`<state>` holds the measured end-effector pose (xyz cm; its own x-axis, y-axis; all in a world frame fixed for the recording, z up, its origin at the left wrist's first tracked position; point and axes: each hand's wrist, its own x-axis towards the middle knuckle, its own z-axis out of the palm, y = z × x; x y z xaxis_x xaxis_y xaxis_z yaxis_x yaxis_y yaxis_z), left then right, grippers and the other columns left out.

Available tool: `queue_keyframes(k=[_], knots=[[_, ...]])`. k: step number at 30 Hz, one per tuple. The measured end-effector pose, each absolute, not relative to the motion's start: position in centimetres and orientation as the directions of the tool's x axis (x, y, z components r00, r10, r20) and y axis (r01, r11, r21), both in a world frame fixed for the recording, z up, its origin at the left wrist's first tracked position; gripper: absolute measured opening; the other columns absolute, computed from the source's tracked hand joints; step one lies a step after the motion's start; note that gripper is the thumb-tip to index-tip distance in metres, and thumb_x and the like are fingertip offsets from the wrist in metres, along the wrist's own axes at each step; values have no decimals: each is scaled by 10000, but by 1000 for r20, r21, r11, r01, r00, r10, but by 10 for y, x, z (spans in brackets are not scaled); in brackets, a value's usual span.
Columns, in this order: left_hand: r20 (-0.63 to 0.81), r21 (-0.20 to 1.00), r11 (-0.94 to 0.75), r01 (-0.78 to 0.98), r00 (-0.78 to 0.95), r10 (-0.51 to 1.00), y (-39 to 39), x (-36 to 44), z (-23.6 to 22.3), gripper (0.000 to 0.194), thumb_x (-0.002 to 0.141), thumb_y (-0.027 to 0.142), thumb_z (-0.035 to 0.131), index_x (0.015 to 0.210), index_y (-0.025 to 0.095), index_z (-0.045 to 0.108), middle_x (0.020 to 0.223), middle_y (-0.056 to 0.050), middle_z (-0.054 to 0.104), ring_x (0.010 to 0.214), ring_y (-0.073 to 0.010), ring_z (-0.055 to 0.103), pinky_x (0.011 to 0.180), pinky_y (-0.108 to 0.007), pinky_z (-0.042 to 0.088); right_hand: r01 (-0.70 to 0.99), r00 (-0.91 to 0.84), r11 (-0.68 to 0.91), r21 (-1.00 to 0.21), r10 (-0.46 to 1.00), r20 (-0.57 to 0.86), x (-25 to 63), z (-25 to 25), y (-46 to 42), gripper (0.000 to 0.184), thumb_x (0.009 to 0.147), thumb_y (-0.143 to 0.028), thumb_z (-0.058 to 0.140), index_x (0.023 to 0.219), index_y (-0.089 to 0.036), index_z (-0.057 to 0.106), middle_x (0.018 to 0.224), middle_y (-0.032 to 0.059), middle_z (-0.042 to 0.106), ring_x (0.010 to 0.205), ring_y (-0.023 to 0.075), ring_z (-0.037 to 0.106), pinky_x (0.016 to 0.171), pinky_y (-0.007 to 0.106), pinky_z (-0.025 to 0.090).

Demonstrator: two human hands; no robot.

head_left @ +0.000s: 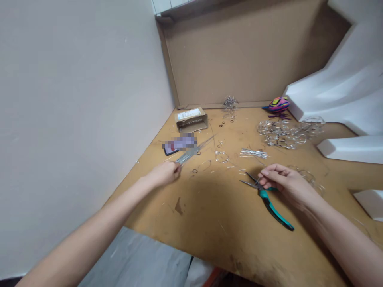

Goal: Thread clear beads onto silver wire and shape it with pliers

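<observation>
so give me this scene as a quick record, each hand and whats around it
left hand: left hand grips a bundle of thin wires
right hand: right hand closed over teal pliers, tips pointing left
nearby: straight wire bundle, wire loops, small dark rings
further back: cardboard box, blurred phone, multicoloured object
surface: wooden board

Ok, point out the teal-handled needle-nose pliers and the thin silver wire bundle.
Teal-handled needle-nose pliers (271, 205): head view, on the teal handle.
Thin silver wire bundle (187, 157): head view, on its visible middle.
</observation>
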<state>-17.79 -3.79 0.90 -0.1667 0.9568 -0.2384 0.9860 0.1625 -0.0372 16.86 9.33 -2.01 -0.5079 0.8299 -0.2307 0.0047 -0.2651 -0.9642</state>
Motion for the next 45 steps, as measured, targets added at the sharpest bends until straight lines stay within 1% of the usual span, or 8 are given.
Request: queue_keyframes(k=[7, 15, 23, 29, 35, 42, 44, 45], knots=[[-187, -52, 169, 984, -175, 967, -24, -178, 9, 194, 758, 194, 399, 739, 192, 593, 780, -62, 641, 651, -157, 566, 533, -237, 357, 7, -515, -247, -969, 830, -215, 168, -20, 92, 263, 614, -370, 740, 721, -158, 628, 664, 41, 666, 586, 132, 617, 571, 238, 508], [-188, -117, 176, 977, -196, 962, -2, -171, -1, 205, 727, 154, 424, 797, 145, 616, 893, -156, 641, 786, -235, 602, 636, -298, 408, 7, -505, -247, -969, 835, -216, 171, -17, 91, 241, 632, -361, 730, 717, -164, 621, 674, 39, 665, 593, 132, 617, 573, 242, 508], [-287, -68, 185, 980, -197, 937, 15, -200, 27, 167, 662, 219, 475, 763, 183, 602, 717, -58, 644, 627, -172, 570, 531, -239, 364, -8, -505, -253, -968, 836, -214, 173, -18, 91, 241, 619, -353, 741, 721, -166, 630, 666, 38, 668, 596, 137, 625, 583, 242, 515], [-303, -8, 41, 999, -41, 952, 3, -182, 27, 132, 687, 229, 457, 708, 206, 585, 718, -25, 630, 650, -151, 547, 573, -236, 365, 3, -512, -257, -966, 829, -223, 174, -19, 91, 215, 642, -349, 727, 726, -174, 634, 661, 29, 672, 602, 129, 628, 596, 227, 516], [-269, 14, -22, 1000, 25, 963, -11, -156, 4, 156, 697, 162, 435, 719, 177, 589, 815, -109, 632, 755, -219, 578, 673, -312, 388, 3, -523, -238, -971, 828, -204, 172, -19, 90, 220, 647, -355, 721, 728, -172, 629, 668, 32, 670, 599, 130, 624, 598, 236, 519], [-298, 172, 27, 985, 26, 954, 5, -179, 34, 103, 672, 180, 462, 726, 186, 549, 741, -33, 622, 678, -161, 575, 585, -260, 411, 17, -510, -211, -977, 839, -190, 173, -19, 91, 261, 629, -374, 728, 730, -157, 624, 668, 51, 666, 599, 148, 625, 583, 257, 521], [-342, 314, 66, 947, 48, 938, 10, -188, 46, 135, 696, 186, 446, 806, 186, 525, 725, -13, 618, 613, -127, 574, 519, -228, 407, 13, -517, -219, -976, 833, -194, 173, -19, 91, 256, 629, -370, 730, 726, -158, 623, 663, 46, 668, 599, 145, 625, 587, 255, 519], [-369, 462, 122, 879, 65, 927, 11, -192, 52, 136, 704, 191, 454, 827, 182, 511, 725, -15, 614, 595, -120, 571, 489, -219, 399, 10, -521, -224, -975, 831, -196, 173, -19, 91, 251, 631, -368, 729, 726, -161, 624, 659, 42, 669, 598, 142, 625, 591, 251, 518]])
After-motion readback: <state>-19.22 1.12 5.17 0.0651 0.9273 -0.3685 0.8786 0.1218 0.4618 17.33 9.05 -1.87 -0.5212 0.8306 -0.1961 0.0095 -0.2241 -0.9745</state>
